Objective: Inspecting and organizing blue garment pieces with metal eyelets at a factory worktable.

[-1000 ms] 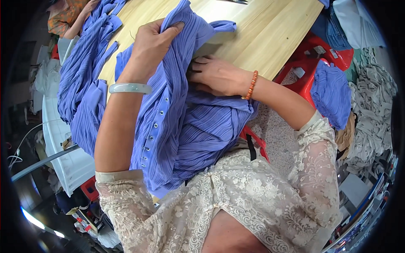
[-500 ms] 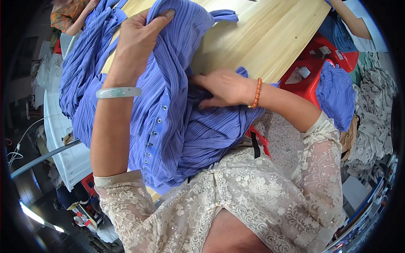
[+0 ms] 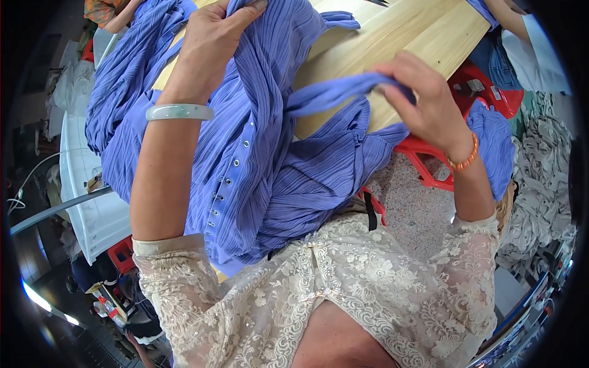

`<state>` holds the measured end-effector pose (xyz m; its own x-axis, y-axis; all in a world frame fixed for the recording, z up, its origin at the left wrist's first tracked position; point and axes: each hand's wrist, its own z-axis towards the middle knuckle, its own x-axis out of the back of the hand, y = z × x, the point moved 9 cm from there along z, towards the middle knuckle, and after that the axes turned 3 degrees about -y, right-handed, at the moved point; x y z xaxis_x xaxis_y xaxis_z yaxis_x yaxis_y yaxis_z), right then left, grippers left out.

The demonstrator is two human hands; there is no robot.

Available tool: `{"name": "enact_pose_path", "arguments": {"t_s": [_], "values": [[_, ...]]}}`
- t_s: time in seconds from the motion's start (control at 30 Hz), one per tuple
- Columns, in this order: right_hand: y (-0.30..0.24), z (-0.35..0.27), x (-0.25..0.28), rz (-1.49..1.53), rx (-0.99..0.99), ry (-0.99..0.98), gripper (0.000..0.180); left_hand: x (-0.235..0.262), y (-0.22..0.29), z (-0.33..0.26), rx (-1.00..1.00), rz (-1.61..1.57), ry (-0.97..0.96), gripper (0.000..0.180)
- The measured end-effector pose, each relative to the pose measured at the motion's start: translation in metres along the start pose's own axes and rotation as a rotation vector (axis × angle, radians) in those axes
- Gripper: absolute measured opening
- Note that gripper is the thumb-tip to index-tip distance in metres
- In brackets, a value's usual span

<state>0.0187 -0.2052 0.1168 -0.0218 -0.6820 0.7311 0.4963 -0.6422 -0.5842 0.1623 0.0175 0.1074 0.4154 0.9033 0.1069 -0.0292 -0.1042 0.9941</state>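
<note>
A blue-purple pleated garment (image 3: 307,178) with a column of metal snaps lies bunched over the near side of the wooden table and toward my lap. My left hand (image 3: 215,43) grips a gathered upper part of it, fingers closed round the cloth at the top of the view. Out to the right, my right hand (image 3: 423,98) pinches the end of a fabric strip (image 3: 343,92) of the same colour. The strip runs taut and nearly level from the garment to that hand. Where the strip joins the garment is hidden in folds.
More pleated cloth (image 3: 126,80) is heaped at the table's left. Dark scissor-like tips (image 3: 379,3) show on the wooden table (image 3: 405,43) at the far edge. Red stools (image 3: 423,161) and a folded blue garment (image 3: 491,144) are on the right, beside piled grey cloth (image 3: 540,172). Other people's arms reach in at both far corners.
My right hand has come out of the folds and moved right and up, drawing the strip out straight. My left hand keeps its hold, a little higher and further right.
</note>
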Motion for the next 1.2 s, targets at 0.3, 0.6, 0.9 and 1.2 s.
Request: {"name": "enact_pose_path", "arguments": {"t_s": [0.3, 0.6, 0.9, 1.2], "values": [[-0.009, 0.015, -0.114, -0.214, 0.289, -0.185, 0.010, 0.004, -0.001, -0.003, -0.020, 0.017, 0.043, 0.028], [-0.045, 0.033, -0.166, -0.325, 0.471, -0.276, 0.017, -0.005, 0.022, -0.003, -0.228, 0.047, 0.016, 0.025], [-0.095, -0.017, -0.081, 0.194, 0.573, -0.308, 0.018, -0.012, 0.008, -0.008, 0.058, 0.016, 0.044, 0.016], [-0.149, -0.050, -0.090, 0.305, 0.425, -0.697, 0.014, -0.080, 0.001, -0.024, 0.007, 0.412, -0.125, 0.026]]}}
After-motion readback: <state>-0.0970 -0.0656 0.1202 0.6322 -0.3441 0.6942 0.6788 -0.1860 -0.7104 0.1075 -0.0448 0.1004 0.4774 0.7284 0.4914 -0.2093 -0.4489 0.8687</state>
